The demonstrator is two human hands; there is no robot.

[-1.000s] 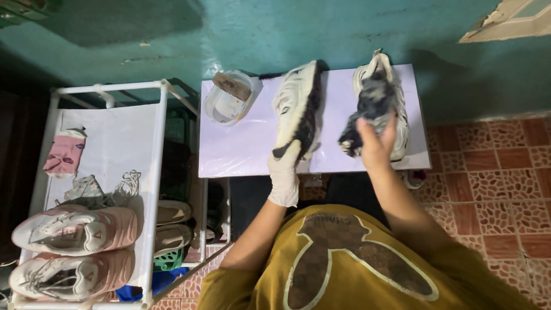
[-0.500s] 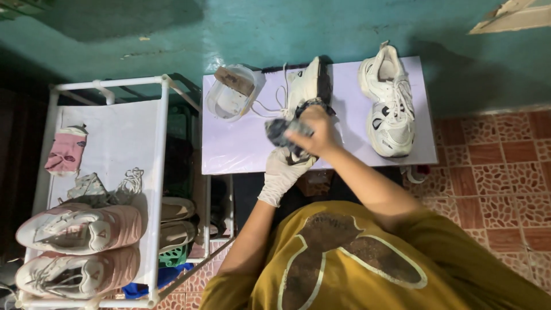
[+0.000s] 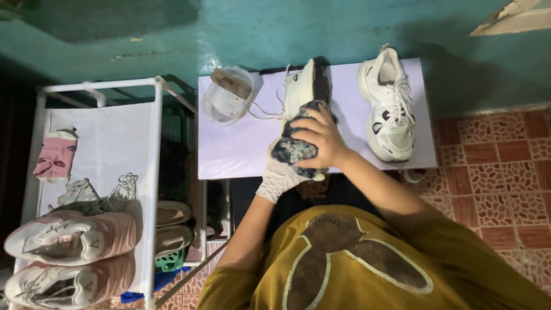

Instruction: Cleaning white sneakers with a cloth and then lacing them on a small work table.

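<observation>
1. Hands meet over the near edge of the white tabletop (image 3: 241,149): the right hand (image 3: 321,138) is closed around a dark speckled cloth (image 3: 295,150) and presses it against a white sneaker (image 3: 304,86).
2. That sneaker stands tipped on its side at the middle of the tabletop, its laces trailing to the left.
3. The left hand (image 3: 279,175) wears a pale glove and sits under the cloth, at the sneaker's near end; whether its fingers are closed on the shoe I cannot tell (the cloth and the right hand cover them).
4. A second white sneaker (image 3: 389,106) with dark markings lies sole-down on the right part of the tabletop, apart from the hands.
5. A white plastic bowl (image 3: 229,95) with something brown in it sits at the tabletop's far left corner.
6. To the left stands a white rack (image 3: 155,172); on its top shelf lie a pink sock (image 3: 55,155), a crumpled grey piece of fabric (image 3: 86,195) and two pink-and-white sneakers (image 3: 72,238).
7. The floor at right is red patterned tile (image 3: 493,166), the wall beyond teal.
</observation>
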